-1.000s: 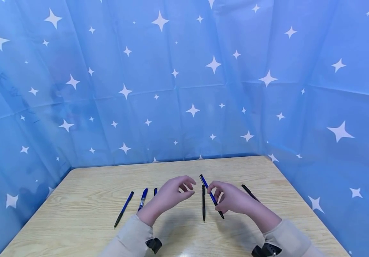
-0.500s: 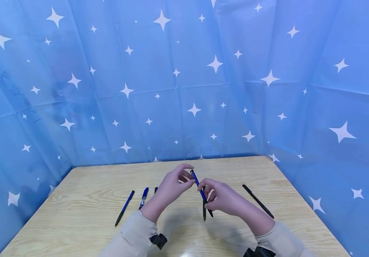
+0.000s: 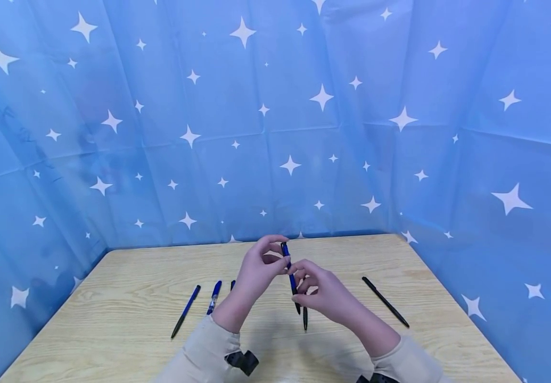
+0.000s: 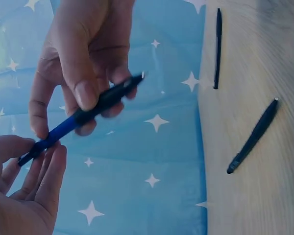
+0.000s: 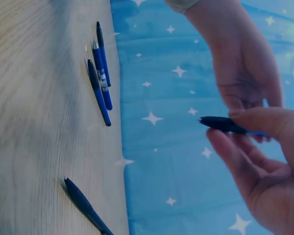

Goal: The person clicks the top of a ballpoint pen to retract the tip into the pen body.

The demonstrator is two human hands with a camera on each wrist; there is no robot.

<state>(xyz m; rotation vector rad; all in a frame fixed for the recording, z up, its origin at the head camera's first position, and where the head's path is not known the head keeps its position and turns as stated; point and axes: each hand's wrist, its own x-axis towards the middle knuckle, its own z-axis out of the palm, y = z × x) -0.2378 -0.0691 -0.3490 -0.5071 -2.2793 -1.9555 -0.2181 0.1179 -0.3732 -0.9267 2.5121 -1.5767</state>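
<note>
A blue pen with a black grip [image 3: 292, 283] is held raised between both hands, tip pointing down in the head view. My left hand [image 3: 258, 268] pinches its top end between thumb and fingers, as the left wrist view shows. Lower on the barrel, my right hand [image 3: 325, 292] holds the pen at the black grip [image 5: 220, 124] with thumb and fingertips. A black pen [image 3: 305, 319] lies on the table just behind, partly covered by the right hand in the head view.
Another black pen [image 3: 385, 301] lies slanted at the right of the wooden table [image 3: 352, 250]. Left of the hands are a blue pen with a black end [image 3: 186, 311], a blue pen with a patterned barrel [image 3: 214, 298] and a third blue pen [image 5: 100, 44]. A starry blue curtain [image 3: 237, 127] surrounds the table.
The right hand has brought the blue pen leftward to the left hand, turning it more upright. The left hand has risen slightly and now pinches the pen's top end.
</note>
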